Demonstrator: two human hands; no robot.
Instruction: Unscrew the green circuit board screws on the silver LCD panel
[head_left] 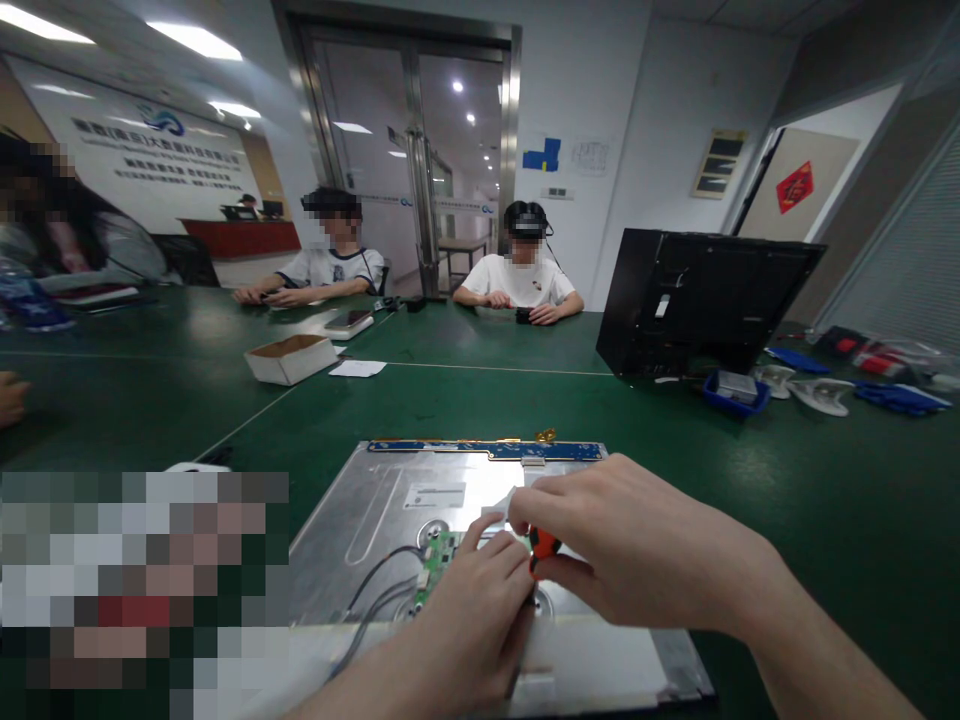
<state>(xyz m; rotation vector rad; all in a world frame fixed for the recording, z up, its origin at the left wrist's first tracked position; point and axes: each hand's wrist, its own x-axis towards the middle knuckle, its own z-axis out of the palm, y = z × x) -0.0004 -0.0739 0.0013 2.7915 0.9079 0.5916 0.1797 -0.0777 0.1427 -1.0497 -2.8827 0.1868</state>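
Note:
A display panel [360, 520] lies metal back up on the table before me. It has a blue circuit strip [450, 449] along its far edge and a green circuit board [433, 568] near its middle. My right hand [600, 530] is closed around the orange-and-black handle of a screwdriver [544, 543], whose tip is hidden. Over the green board, my left hand [487, 585] has its fingers bent against the screwdriver's lower part; what they pinch is hidden. Dark cables [375, 595] run from the board past my left wrist.
A black monitor [705, 305] stands at the back right, beside a blue tray [735, 395] and blue gloves [900, 397]. Ahead on the left are a white box [292, 360] and paper [358, 369]. Several people sit around the green table [480, 395]. Blurred blocks cover the lower left.

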